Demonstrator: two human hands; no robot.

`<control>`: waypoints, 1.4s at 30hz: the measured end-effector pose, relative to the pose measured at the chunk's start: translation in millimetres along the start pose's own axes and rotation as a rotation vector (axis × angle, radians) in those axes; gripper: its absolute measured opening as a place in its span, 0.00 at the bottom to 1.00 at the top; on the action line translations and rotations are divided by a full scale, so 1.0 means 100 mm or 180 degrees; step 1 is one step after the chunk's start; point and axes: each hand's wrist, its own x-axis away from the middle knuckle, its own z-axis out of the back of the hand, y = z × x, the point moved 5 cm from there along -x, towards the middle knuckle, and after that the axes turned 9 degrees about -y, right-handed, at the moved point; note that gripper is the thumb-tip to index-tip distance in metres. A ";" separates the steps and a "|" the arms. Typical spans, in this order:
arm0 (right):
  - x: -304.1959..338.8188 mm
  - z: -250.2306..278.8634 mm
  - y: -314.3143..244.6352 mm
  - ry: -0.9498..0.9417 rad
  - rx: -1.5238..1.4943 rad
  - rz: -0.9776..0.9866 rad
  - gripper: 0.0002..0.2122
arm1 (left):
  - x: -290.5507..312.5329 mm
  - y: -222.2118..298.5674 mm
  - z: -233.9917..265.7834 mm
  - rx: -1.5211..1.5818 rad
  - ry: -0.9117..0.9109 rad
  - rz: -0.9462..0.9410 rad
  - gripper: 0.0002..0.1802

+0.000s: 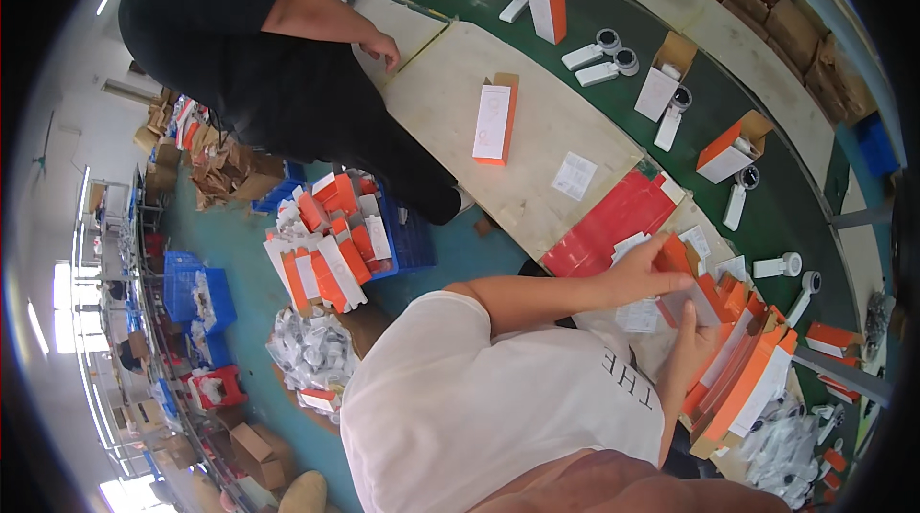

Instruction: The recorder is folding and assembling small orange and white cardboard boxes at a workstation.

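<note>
Both hands are at the bench on the right, around an orange-and-white carton [701, 300]. My left hand [644, 275] grips its upper side, with the thumb stretched along it. My right hand [692, 344] holds the lower side, its fingertips pressed on the white panel. Part of the carton hides behind the fingers, so I cannot tell whether its end is folded in. Right beside my hands stands a row of orange-and-white cartons [752, 360], packed close together. Small printed sheets [636, 316] lie under and near my left forearm.
A single upright carton [494, 120] and a paper sheet [574, 175] are on the bench. Beyond runs a green conveyor [613, 24] with white handheld devices [609, 70] and open cartons. A co-worker in black [278, 82] stands left. Flattened cartons fill a blue crate [407, 240].
</note>
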 end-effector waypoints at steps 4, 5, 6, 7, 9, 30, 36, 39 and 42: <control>-0.06 0.05 0.12 0.0109 0.0120 0.0064 0.11 | 0.02 -0.02 0.10 -0.0125 0.0091 0.0092 0.28; -0.11 0.05 0.11 0.0162 0.0132 0.0040 0.11 | 0.00 -0.03 0.09 -0.0477 -0.0048 0.0251 0.28; -0.12 0.00 0.00 0.0072 0.0245 0.0390 0.10 | -0.02 -0.08 0.11 -0.0551 0.0009 -0.0008 0.27; -0.11 -0.06 -0.09 -0.0027 0.0371 0.0725 0.09 | 0.00 -0.11 0.12 -0.0609 0.0074 -0.0261 0.27; -0.24 -0.25 -0.18 -0.0355 0.0545 0.1044 0.08 | 0.02 -0.02 0.28 -0.0492 0.0341 -0.0693 0.25; -0.06 -0.08 -0.21 0.0015 0.0767 0.1099 0.11 | -0.11 -0.14 0.15 -0.0228 -0.0008 0.0084 0.16; 0.08 -0.18 -0.46 0.0283 0.1889 0.2009 0.28 | -0.22 -0.01 -0.03 0.0285 -0.0310 0.0332 0.22; -0.03 0.05 -0.45 0.0585 0.1566 0.1591 0.33 | -0.15 0.02 -0.13 0.0509 -0.0878 0.0467 0.27; -0.14 0.06 -0.28 0.0443 -0.0743 0.0795 0.28 | -0.06 0.04 -0.29 0.0855 -0.1045 0.0619 0.30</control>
